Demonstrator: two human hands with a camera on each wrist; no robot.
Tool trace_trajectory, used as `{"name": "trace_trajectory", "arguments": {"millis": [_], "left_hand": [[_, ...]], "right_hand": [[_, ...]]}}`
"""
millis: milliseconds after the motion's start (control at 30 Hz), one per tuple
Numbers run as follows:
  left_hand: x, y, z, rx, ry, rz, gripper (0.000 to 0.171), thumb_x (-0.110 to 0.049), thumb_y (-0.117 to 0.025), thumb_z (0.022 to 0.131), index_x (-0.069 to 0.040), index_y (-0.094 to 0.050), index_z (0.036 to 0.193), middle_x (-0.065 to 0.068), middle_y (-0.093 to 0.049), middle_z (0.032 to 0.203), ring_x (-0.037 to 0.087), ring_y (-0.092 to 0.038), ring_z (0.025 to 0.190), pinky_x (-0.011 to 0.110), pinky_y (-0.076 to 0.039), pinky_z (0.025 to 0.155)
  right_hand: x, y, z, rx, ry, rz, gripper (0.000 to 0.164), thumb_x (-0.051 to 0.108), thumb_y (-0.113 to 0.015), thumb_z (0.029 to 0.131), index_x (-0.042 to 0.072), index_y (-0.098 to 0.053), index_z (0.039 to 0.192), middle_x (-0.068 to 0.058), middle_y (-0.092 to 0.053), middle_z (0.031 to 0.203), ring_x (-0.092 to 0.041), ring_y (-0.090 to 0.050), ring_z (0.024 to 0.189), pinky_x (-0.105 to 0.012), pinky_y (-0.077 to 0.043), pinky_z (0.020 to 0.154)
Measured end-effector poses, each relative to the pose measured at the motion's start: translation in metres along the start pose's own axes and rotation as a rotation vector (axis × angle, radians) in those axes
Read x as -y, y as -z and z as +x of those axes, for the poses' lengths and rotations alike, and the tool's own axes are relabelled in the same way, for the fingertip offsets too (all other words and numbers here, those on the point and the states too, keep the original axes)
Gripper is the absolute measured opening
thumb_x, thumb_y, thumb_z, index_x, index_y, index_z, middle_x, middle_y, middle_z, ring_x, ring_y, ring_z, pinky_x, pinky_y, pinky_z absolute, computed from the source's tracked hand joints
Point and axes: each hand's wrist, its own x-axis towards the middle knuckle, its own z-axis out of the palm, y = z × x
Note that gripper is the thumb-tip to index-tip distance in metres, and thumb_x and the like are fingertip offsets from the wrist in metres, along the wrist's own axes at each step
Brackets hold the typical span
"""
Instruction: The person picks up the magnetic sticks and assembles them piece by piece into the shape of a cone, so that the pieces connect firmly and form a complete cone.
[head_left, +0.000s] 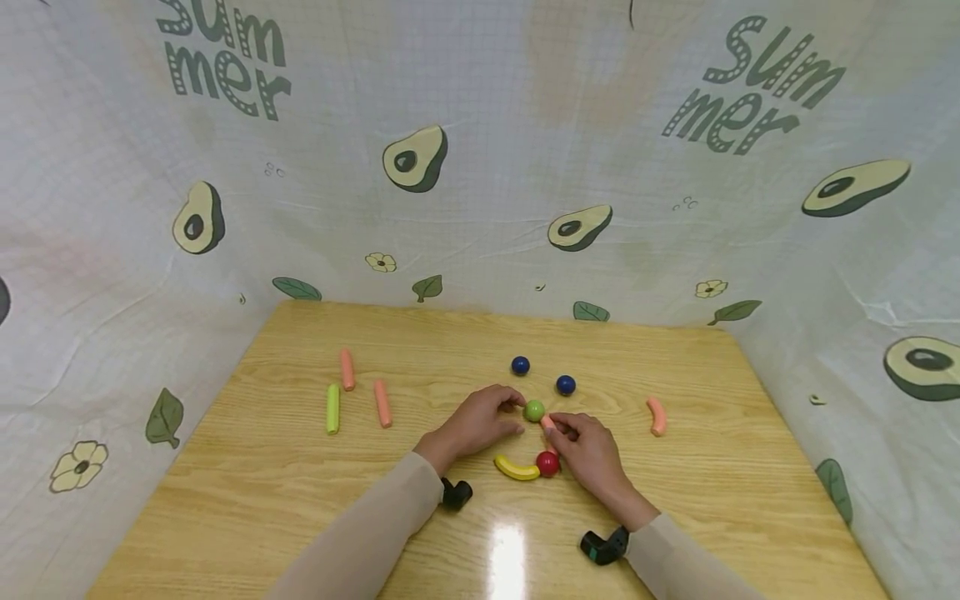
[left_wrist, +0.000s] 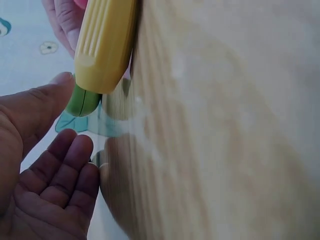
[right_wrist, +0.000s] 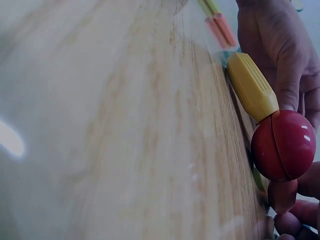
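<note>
A salmon rod [head_left: 548,422] runs between a green ball [head_left: 534,411] and a red ball [head_left: 547,463] on the wooden table. My right hand [head_left: 591,452] pinches this rod by its side. From the red ball a curved yellow rod [head_left: 517,469] extends to the left. Just left of the green ball is my left hand [head_left: 480,422], its fingers loosely bent and holding nothing. The left wrist view has the thumb [left_wrist: 47,102] beside the green ball [left_wrist: 84,102], partly hidden behind the yellow rod [left_wrist: 106,47]. In the right wrist view the red ball [right_wrist: 285,145] covers part of the right fingers.
Two blue balls [head_left: 521,365] lie beyond the hands. A curved salmon rod [head_left: 657,417] is off to the right. On the left lie a straight green rod [head_left: 333,409] and two straight salmon rods [head_left: 383,403]. A printed cloth [head_left: 480,250] hangs around the table.
</note>
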Motion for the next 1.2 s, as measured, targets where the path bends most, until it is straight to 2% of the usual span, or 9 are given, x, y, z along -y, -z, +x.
{"name": "trace_trajectory", "arguments": {"millis": [267, 467, 667, 867, 1000, 1200], "left_hand": [[-0.002, 0.006, -0.020, 0.046, -0.015, -0.022, 0.030, -0.032, -0.079, 0.097, -0.024, -0.071, 0.124, -0.009, -0.066, 0.127, 0.012, -0.060, 0.120, 0.038, -0.048, 0.109], [-0.006, 0.003, -0.039, 0.101, -0.026, -0.036, 0.030, -0.036, -0.083, 0.093, -0.026, -0.072, 0.120, -0.013, -0.066, 0.121, 0.009, -0.059, 0.113, 0.035, -0.049, 0.105], [-0.011, -0.002, -0.052, 0.135, -0.116, 0.107, 0.034, -0.038, -0.086, 0.089, -0.027, -0.075, 0.119, -0.018, -0.069, 0.115, 0.006, -0.055, 0.107, 0.029, -0.047, 0.098], [-0.005, -0.005, -0.054, 0.128, -0.173, 0.236, 0.019, -0.032, -0.083, 0.093, -0.027, -0.079, 0.111, -0.016, -0.070, 0.113, 0.009, -0.056, 0.114, 0.030, -0.047, 0.104], [0.001, 0.000, -0.057, 0.106, -0.185, 0.263, 0.014, -0.027, -0.079, 0.097, -0.026, -0.080, 0.111, -0.011, -0.069, 0.118, 0.013, -0.055, 0.120, 0.033, -0.048, 0.106], [0.008, 0.012, -0.062, 0.075, -0.162, 0.264, 0.020, -0.021, -0.075, 0.100, -0.025, -0.079, 0.119, -0.004, -0.065, 0.131, 0.018, -0.052, 0.129, 0.038, -0.047, 0.111]], "right_hand": [[0.000, 0.000, 0.000, 0.005, -0.002, -0.008, 0.034, 0.030, -0.073, 0.102, 0.006, -0.076, 0.126, 0.000, -0.071, 0.096, -0.012, -0.058, 0.085, -0.027, -0.048, 0.074], [0.001, -0.001, 0.000, 0.010, 0.019, -0.022, 0.036, 0.034, -0.070, 0.104, 0.007, -0.076, 0.127, 0.001, -0.069, 0.095, -0.012, -0.057, 0.083, -0.028, -0.047, 0.073], [0.003, 0.000, 0.000, 0.013, 0.031, -0.037, 0.036, 0.035, -0.068, 0.105, 0.008, -0.076, 0.127, 0.000, -0.068, 0.096, -0.013, -0.055, 0.082, -0.028, -0.045, 0.073], [0.002, 0.001, -0.001, 0.021, 0.017, -0.046, 0.035, 0.035, -0.068, 0.105, 0.009, -0.077, 0.127, 0.000, -0.068, 0.095, -0.013, -0.054, 0.081, -0.027, -0.044, 0.071], [0.003, 0.003, -0.005, 0.023, 0.021, -0.047, 0.033, 0.035, -0.069, 0.104, 0.010, -0.078, 0.122, 0.000, -0.069, 0.096, -0.013, -0.056, 0.083, -0.029, -0.046, 0.074], [0.002, 0.005, -0.009, 0.019, 0.020, -0.053, 0.022, 0.030, -0.071, 0.103, 0.011, -0.081, 0.111, -0.001, -0.070, 0.097, -0.013, -0.058, 0.083, -0.031, -0.048, 0.076]]}}
